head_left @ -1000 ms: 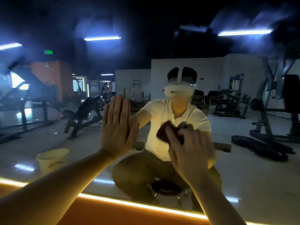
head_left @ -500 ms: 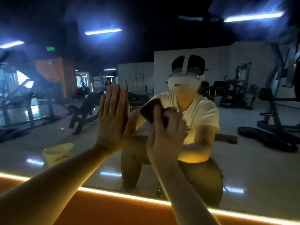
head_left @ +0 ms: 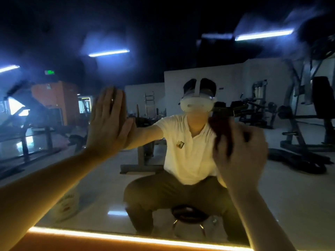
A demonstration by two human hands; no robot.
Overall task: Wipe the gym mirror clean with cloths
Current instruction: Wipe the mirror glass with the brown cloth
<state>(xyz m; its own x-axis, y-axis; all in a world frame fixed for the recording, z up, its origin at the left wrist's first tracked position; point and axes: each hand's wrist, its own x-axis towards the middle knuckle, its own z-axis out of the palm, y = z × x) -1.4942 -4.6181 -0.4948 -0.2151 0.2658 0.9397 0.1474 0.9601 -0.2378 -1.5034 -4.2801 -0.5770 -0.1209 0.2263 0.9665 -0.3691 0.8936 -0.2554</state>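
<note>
Mirror (head_left: 293,180) fills nearly the whole head view, straight ahead. Dark red cloth (head_left: 222,132) sits against the glass right of centre, at chest-to-chin height of the reflected person (head_left: 188,147). Right hand (head_left: 242,158) is behind the cloth with fingers curled round its lower part; the hand is motion-blurred, so finger detail is unclear. Left hand (head_left: 108,124) is flat on the glass left of centre, fingers straight, together and pointing up, holding nothing, well apart from the cloth.

Glowing orange light strip (head_left: 126,238) runs along the mirror's bottom edge. Reflected: white bucket (head_left: 67,205) lower left, round stool (head_left: 188,214) under the squatting person, gym machines (head_left: 299,124) at right, ceiling tube lights (head_left: 108,53).
</note>
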